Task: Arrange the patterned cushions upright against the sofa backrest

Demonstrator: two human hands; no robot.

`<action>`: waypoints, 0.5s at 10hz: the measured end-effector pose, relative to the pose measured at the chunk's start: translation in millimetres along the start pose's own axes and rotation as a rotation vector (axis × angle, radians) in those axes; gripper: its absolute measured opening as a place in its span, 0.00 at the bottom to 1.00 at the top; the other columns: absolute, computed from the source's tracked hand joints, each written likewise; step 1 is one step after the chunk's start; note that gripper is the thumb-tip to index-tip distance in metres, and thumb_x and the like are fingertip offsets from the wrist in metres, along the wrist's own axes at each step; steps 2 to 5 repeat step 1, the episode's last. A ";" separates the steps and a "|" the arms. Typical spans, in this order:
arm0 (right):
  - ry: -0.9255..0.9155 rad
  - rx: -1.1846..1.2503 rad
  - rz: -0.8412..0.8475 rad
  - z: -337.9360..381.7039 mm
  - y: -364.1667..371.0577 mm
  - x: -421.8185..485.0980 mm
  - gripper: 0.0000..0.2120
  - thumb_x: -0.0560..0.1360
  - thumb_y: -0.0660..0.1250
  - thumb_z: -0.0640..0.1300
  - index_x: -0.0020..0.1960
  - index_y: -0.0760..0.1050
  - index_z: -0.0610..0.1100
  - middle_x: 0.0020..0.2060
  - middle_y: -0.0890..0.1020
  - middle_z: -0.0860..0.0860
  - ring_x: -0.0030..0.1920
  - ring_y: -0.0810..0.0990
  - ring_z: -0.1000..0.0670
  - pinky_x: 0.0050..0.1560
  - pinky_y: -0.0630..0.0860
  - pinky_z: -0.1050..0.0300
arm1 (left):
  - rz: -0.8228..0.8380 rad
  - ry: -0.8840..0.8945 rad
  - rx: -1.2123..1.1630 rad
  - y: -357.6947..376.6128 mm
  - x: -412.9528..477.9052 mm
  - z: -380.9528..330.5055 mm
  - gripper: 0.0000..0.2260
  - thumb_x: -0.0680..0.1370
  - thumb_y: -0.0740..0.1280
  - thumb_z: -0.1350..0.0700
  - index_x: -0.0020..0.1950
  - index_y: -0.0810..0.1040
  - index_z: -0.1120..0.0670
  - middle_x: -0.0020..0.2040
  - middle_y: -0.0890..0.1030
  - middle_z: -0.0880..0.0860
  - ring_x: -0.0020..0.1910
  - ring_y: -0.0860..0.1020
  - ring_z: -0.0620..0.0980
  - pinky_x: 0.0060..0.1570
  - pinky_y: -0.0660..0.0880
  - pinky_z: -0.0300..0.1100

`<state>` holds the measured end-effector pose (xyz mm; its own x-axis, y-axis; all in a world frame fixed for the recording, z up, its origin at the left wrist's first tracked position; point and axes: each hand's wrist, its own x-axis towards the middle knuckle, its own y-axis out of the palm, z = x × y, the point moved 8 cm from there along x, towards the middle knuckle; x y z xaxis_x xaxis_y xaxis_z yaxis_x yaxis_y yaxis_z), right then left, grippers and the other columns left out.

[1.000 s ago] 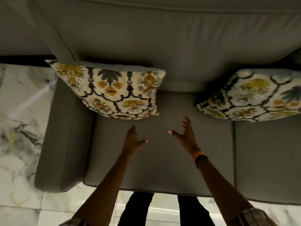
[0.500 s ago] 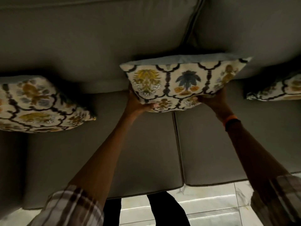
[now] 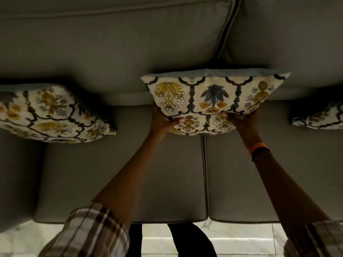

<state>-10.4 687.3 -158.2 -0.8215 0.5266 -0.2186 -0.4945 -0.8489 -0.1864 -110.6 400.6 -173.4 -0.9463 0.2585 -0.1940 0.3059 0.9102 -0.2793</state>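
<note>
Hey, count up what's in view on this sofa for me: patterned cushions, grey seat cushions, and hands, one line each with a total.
Patterned cushions: 3, namely left cushion, middle cushion, right cushion, which is partly cut off
Grey seat cushions: 2, namely left seat cushion, right seat cushion
Hands: 2, namely left hand, right hand, both gripping the middle cushion
Total: 7

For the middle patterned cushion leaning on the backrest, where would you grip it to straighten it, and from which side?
Probably by its lower edge near both bottom corners, coming from the front, as the left hand and right hand do now. The middle cushion is wide and soft, and its top rests against the backrest, so only the front face and underside are open to the fingers.
</note>
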 end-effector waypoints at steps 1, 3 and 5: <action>0.006 -0.156 -0.024 -6.5 10.9 -31.4 0.44 0.70 0.78 0.34 0.79 0.58 0.41 0.75 0.69 0.43 0.74 0.72 0.46 0.72 0.72 0.49 | -0.081 0.017 0.392 -36.4 -14.2 -5.0 0.42 0.71 0.77 0.46 0.78 0.61 0.59 0.76 0.67 0.58 0.76 0.65 0.54 0.72 0.69 0.49; 0.006 -0.156 -0.024 -6.5 10.9 -31.4 0.44 0.70 0.78 0.34 0.79 0.58 0.41 0.75 0.69 0.43 0.74 0.72 0.46 0.72 0.72 0.49 | -0.081 0.017 0.392 -36.4 -14.2 -5.0 0.42 0.71 0.77 0.46 0.78 0.61 0.59 0.76 0.67 0.58 0.76 0.65 0.54 0.72 0.69 0.49; 0.006 -0.156 -0.024 -6.5 10.9 -31.4 0.44 0.70 0.78 0.34 0.79 0.58 0.41 0.75 0.69 0.43 0.74 0.72 0.46 0.72 0.72 0.49 | -0.081 0.017 0.392 -36.4 -14.2 -5.0 0.42 0.71 0.77 0.46 0.78 0.61 0.59 0.76 0.67 0.58 0.76 0.65 0.54 0.72 0.69 0.49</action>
